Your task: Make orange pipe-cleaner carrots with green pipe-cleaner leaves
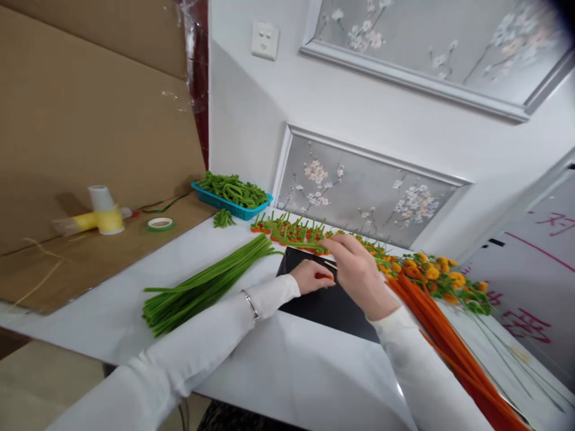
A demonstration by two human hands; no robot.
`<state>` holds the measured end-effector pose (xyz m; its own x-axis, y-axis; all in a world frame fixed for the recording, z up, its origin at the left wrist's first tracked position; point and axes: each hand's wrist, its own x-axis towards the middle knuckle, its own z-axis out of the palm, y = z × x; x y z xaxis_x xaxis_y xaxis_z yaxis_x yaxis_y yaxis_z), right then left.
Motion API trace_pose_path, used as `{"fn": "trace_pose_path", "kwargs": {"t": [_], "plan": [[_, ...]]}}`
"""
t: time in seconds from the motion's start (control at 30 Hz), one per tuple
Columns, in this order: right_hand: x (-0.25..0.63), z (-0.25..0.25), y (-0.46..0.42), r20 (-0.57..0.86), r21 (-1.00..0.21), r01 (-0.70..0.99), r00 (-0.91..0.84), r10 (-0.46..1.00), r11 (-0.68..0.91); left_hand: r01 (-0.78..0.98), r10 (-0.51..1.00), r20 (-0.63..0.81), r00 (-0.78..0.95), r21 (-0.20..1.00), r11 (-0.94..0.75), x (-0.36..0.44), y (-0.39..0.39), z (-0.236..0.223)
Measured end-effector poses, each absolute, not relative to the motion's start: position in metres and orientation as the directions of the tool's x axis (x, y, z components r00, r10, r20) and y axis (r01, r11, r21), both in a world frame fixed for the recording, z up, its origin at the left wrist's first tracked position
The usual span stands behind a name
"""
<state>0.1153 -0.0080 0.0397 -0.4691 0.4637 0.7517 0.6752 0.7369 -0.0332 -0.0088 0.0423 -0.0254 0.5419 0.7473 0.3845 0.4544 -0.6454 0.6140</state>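
Note:
Over a black board [309,305], my left hand [311,276] pinches a small piece of orange chenille [330,277]. My right hand [359,272] is close beside it, its fingers closed and pointing left. A fuzzy green stem [305,244] reaches to the right fingertips, though I cannot tell whether they grip it. Below those fingers shows a thin pale stick [331,264], its other end hidden by the hand. Behind the board are rows of small orange and green flower pieces [291,230].
Green chenille stems [206,287] lie in a bundle at left, orange ones [444,335] at right. A blue basket [251,211] holds short green pieces. Finished-looking orange flowers [431,272] lie at back right. Green tape [160,224] and a white cone [108,209] rest on cardboard.

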Motion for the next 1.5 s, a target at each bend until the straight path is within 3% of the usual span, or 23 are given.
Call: {"fn": "trace_pose_path", "kwargs": {"t": [0.03,0.1,0.17,0.2,0.3,0.47,0.73,0.9,1.5], "plan": [[0.134,0.036,-0.008,0.768,-0.095,0.704,-0.398,0.502,0.704,0.431,0.741,0.375,0.557,0.632,-0.644,-0.015,0.046,-0.024],[0.169,0.028,-0.005,0.775,-0.435,0.632,-0.100,0.624,0.641,0.396,0.739,0.373,0.561,0.664,-0.635,-0.023,0.054,-0.020],[0.196,0.022,0.000,0.691,-0.721,0.297,0.240,0.682,0.626,0.376,0.743,0.373,0.556,0.684,-0.625,-0.026,0.058,-0.016],[0.206,0.021,0.002,0.633,-0.750,0.068,0.363,0.684,0.658,0.373,0.745,0.371,0.554,0.690,-0.621,-0.025,0.058,-0.014],[0.222,0.021,0.007,0.471,-0.624,-0.419,0.472,0.745,0.660,0.368,0.743,0.350,0.570,0.700,-0.612,-0.021,0.057,-0.012],[0.212,0.019,0.012,0.347,-0.525,-0.601,0.495,0.796,0.603,0.360,0.754,0.306,0.581,0.734,-0.575,-0.013,0.052,-0.012],[0.191,0.017,0.012,0.405,-0.473,-0.670,0.411,0.817,0.572,0.192,0.832,0.178,0.526,0.928,-0.320,-0.002,0.044,-0.012],[0.190,0.019,0.008,0.415,-0.468,-0.678,0.399,0.818,0.567,0.070,0.864,0.119,0.489,0.982,-0.175,-0.003,0.043,-0.013],[0.192,0.008,0.012,0.417,-0.489,-0.650,0.412,0.810,0.582,-0.020,0.885,0.136,0.446,0.990,-0.142,-0.003,0.044,-0.013]]}}
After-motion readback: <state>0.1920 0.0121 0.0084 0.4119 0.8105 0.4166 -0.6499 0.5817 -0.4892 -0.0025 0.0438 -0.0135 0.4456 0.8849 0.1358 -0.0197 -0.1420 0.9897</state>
